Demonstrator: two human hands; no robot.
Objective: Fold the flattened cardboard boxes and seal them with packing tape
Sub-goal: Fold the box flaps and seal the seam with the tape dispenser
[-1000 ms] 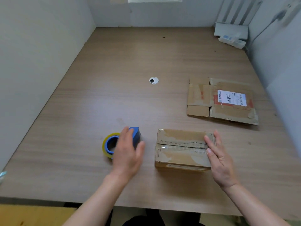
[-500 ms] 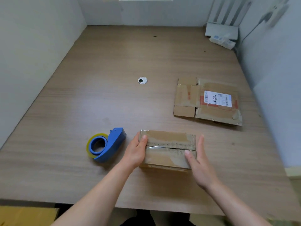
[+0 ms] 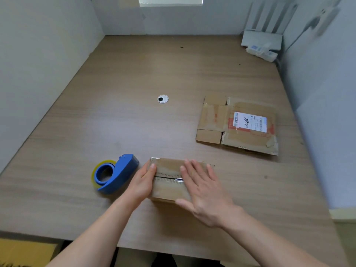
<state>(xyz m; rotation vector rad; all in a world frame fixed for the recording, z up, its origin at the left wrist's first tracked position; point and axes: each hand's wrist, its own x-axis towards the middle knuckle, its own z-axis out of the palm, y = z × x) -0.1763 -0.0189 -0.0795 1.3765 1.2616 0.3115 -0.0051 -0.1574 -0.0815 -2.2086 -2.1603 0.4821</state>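
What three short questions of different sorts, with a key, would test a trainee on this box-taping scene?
1. True or false: the right hand lies flat on top of the folded box.
2. Which item lies to the left of the left hand? A) shipping label B) tape dispenser C) scissors
3. Fill in: the flattened box at the table's right bears a white ____.

Key: 1 true; 2 B; 3 label.
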